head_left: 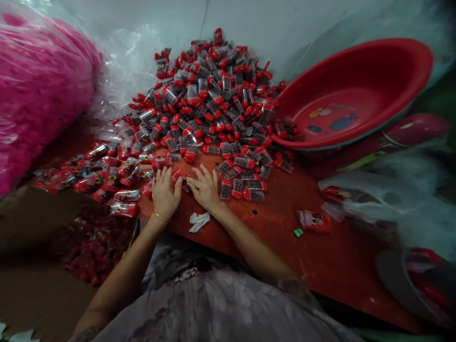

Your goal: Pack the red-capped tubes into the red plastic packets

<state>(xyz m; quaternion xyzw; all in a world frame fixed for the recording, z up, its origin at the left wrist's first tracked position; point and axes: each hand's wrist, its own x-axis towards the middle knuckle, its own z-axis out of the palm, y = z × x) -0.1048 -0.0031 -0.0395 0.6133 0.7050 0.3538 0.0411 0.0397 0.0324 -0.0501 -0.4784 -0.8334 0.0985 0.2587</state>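
Note:
Near the table's front edge, a small red packet [179,175] lies between my two hands. My left hand [166,192] rests at its left side, palm down, with the fingers extended. From the right, my right hand [205,188] reaches to the packet's edge with its fingers spread. Several wrapped red packets [124,195] lie to the left of my left hand. Beyond the hands rises a big pile of clear containers with red caps [213,95]. A few filled containers [238,188] lie just right of my right hand.
A red basin [356,90] leans at the back right. A pink-filled plastic bag [42,80] stands at the left. White tissue [199,222] lies near the front edge. Below left, a cardboard box [39,228] holds red packets. A grey bucket [399,280] stands at the right.

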